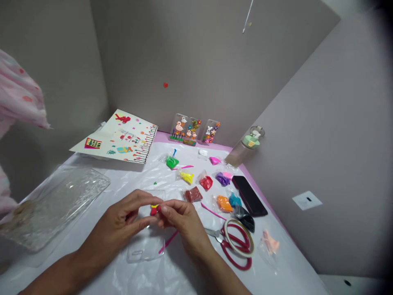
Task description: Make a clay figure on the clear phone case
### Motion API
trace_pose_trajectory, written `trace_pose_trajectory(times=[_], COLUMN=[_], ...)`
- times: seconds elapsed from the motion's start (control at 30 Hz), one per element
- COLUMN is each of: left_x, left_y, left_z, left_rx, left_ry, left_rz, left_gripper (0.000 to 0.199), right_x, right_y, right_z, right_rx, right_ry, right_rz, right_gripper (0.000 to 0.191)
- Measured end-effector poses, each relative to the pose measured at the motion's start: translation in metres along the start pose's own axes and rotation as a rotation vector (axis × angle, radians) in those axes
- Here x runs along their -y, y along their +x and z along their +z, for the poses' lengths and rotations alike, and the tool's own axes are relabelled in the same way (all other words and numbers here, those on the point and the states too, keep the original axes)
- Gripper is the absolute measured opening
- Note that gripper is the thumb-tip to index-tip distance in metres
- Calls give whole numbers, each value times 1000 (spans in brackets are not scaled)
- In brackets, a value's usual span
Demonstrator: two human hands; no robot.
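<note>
Clay (154, 211), red and yellow, pinched by right fingers (168, 213), left fingers (146, 200) parted around it, clear case (138, 247) below

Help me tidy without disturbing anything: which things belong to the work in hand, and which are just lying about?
Likely in use:
held red and yellow pieces
clear case underneath
coloured packets
pink sticks

Probably just lying about:
black phone
bottle

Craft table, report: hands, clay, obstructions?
Right hand pinching red-and-yellow clay piece. Left hand curled around it. Pink modelling tool crossing clear phone case's edge.
</note>
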State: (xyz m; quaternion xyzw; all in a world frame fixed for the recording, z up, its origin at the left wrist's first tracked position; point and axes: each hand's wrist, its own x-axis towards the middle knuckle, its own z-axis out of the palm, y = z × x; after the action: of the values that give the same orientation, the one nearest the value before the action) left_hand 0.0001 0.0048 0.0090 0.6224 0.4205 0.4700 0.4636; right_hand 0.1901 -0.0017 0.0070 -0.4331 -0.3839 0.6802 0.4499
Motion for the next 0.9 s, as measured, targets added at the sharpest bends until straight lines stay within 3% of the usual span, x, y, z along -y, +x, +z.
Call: trace_pose_trajectory(times=[0.13,0.3,0.63,0.9], left_x=[15,24,19,16], left_y=[-5,-7,-5,-5], left_z=[0,-2,-2,-1], left_rx=[115,95,39,48], left_ry=[157,267,295,273], left_rz=[175,262,325,288], left_gripper=[32,30,10,9], right_x=[0,-2,1,-1], right_y=[0,0,-1,1], right_z=[-2,-3,-3,-2], right_rx=[22,36,58,44], right_ry=[-79,-117,-112,-60], right_rz=[-2,-6,-40,16], right_gripper=[48,47,43,45])
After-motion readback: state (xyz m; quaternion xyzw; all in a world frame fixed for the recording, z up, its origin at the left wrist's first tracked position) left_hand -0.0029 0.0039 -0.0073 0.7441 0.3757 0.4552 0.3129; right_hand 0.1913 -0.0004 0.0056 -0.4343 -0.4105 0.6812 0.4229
